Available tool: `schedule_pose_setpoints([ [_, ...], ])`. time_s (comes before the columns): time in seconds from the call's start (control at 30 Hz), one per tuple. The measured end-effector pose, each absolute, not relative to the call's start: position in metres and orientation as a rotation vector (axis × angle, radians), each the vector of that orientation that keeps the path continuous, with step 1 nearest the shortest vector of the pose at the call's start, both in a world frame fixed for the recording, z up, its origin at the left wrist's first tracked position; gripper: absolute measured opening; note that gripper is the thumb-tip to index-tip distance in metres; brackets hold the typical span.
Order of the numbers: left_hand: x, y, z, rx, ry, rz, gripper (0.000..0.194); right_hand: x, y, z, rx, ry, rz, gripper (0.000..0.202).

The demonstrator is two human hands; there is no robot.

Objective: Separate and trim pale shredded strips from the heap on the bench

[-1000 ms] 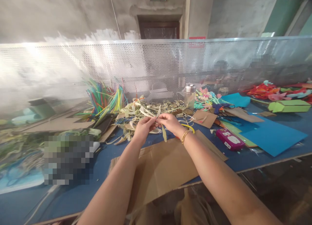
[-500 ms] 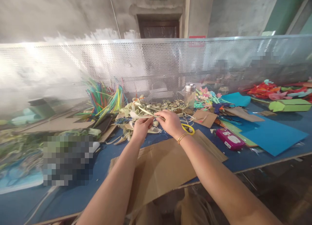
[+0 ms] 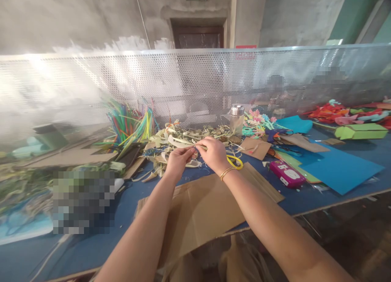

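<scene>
My left hand (image 3: 179,162) and my right hand (image 3: 214,154) meet over the middle of the table, both closed in a pinch with fingertips almost touching. Whatever lies between them is too small and blurred to name. Just behind the fingertips a pale strip (image 3: 180,143) shows among a heap of crumpled cream and greenish strips (image 3: 207,132). A yellow ring-shaped roll (image 3: 240,162) lies by my right wrist. Beneath my forearms is a creased sheet of brown cardboard (image 3: 204,204).
A bottle with a metal lid (image 3: 236,121) stands behind my right hand. To the right lie a purple case (image 3: 287,174) and blue sheets (image 3: 342,168). Colourful thin sticks (image 3: 131,121) stand at the back left. A perforated metal screen (image 3: 122,74) borders the table (image 3: 128,204).
The pale yellow strip that stuck out up and left from my fingertips no longer shows there clearly. Both hands stay pinched in nearly the same place; the view has shifted slightly.
</scene>
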State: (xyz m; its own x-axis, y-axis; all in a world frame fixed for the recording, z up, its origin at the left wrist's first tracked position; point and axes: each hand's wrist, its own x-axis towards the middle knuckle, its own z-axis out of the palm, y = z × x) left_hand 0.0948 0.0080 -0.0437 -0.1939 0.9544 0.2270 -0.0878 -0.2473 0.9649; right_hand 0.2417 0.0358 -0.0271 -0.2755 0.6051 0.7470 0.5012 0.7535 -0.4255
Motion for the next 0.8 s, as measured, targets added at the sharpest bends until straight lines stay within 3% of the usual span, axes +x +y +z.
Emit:
schedule_pose_setpoints([
  [0.53,0.098,0.005,-0.043,1.154,1.017,1.785,0.031,0.234,0.029,-0.032,-0.857,-1.972,-0.085,0.016],
  [0.8,0.097,0.006,-0.042,1.208,1.002,1.677,0.03,0.237,0.036,-0.039,-0.786,-1.951,0.022,0.01],
])
